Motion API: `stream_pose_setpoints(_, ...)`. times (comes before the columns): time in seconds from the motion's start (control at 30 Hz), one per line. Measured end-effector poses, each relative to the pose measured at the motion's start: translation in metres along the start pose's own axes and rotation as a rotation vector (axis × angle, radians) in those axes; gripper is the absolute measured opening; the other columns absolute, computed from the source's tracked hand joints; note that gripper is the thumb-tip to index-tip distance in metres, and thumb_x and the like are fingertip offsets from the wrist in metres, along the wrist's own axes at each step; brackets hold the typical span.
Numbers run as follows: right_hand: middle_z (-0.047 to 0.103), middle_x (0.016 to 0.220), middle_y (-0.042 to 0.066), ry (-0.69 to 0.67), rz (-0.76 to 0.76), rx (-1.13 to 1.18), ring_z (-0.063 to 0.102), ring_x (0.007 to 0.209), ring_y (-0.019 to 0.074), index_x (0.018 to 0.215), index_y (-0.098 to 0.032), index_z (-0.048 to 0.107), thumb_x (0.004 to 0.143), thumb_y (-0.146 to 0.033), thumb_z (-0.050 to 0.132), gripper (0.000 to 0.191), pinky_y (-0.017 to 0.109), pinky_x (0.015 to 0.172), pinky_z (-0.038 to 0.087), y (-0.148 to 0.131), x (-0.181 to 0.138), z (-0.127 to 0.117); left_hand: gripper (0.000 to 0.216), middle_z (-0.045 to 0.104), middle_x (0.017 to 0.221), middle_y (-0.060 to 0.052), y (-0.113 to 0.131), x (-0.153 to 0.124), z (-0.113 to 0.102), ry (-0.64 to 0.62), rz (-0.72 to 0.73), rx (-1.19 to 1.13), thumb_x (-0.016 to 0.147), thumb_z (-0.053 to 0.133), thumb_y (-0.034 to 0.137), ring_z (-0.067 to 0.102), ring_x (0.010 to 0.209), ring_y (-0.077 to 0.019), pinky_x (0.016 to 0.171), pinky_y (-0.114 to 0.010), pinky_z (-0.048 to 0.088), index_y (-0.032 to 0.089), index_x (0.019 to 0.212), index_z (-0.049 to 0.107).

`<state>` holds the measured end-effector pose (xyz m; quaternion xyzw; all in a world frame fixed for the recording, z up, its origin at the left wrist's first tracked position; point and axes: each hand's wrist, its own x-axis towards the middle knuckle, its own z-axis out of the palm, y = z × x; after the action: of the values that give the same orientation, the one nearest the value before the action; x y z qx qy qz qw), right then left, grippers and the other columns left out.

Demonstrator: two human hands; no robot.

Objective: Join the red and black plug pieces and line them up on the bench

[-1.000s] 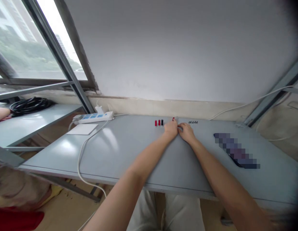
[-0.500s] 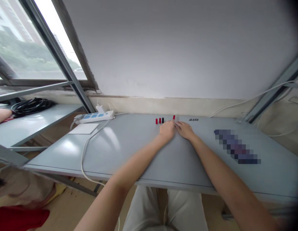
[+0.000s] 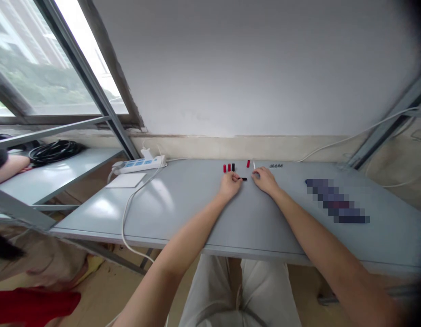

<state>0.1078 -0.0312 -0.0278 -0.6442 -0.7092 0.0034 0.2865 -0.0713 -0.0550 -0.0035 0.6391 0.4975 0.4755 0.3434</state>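
Now apart from the right hand (image 3: 265,180), whose hold is unclear, the left hand (image 3: 230,184) alone pinches a slim black rod (image 3: 243,179) between its fingers.

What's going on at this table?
Someone's bare hands are busy with small parts. The left hand pinches a black piece; the right hand is at a thin white piece, its grip unclear. Two red cylinders and a black one stand beyond the left hand, with another red one off to their right.
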Motion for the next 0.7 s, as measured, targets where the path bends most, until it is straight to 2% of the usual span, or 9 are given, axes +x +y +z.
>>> stream_pose_setpoints(0.1,0.061,0.095,0.01,0.099,0.024,0.116,0.055,0.089,0.02,0.094,-0.018,0.057,0.08,-0.02,0.045,0.019,0.032,0.08,0.041,-0.007,-0.002,-0.008,0.014,0.051,0.054,0.002,-0.002,0.001,0.002,-0.007,-0.063,-0.075,0.064,0.066,0.011,0.045,0.053,-0.0091,0.057,-0.021,0.037,0.016,0.062,0.053)
stream_pose_setpoints(0.2,0.062,0.085,0.008,0.157,0.095,0.235,0.057,0.08,0.0188,0.094,-0.018,0.055,0.081,-0.021,0.043,0.017,0.03,0.075,0.042,-0.015,-0.002,-0.014,0.014,0.052,0.055,0.001,-0.006,0.004,0.002,-0.006,-0.125,-0.146,0.063,0.066,0.012,0.045,0.051,-0.0085,0.053,-0.02,0.037,0.016,0.063,0.053)
stream_pose_setpoints(0.43,0.061,0.071,0.005,0.136,0.197,0.505,0.057,0.067,0.0163,0.077,-0.018,0.054,0.079,-0.027,0.049,0.011,0.027,0.066,0.042,-0.021,0.002,-0.013,0.014,0.054,0.055,0.001,-0.007,0.006,0.0,0.004,-0.182,-0.167,0.065,0.066,0.012,0.045,0.049,-0.008,0.052,-0.02,0.036,0.016,0.065,0.053)
stream_pose_setpoints(0.53,0.06,0.069,0.004,0.136,0.269,0.616,0.057,0.066,0.0154,0.076,-0.018,0.053,0.077,-0.029,0.05,0.011,0.027,0.064,0.042,-0.02,0.003,-0.013,0.012,0.054,0.055,0.001,-0.001,0.003,-0.001,-0.008,-0.199,-0.184,0.069,0.064,0.012,0.043,0.046,-0.007,0.05,-0.02,0.035,0.015,0.067,0.052)
stream_pose_setpoints(0.7,0.056,0.065,0.001,0.094,0.409,0.801,0.051,0.054,0.011,0.076,-0.019,0.052,0.076,-0.029,0.051,0.01,0.023,0.051,0.038,-0.023,0.003,-0.019,0.012,0.058,0.06,-0.001,0.013,-0.003,-0.004,-0.026,-0.262,-0.261,0.073,0.062,0.012,0.041,0.043,-0.0056,0.046,-0.021,0.035,0.015,0.07,0.051)
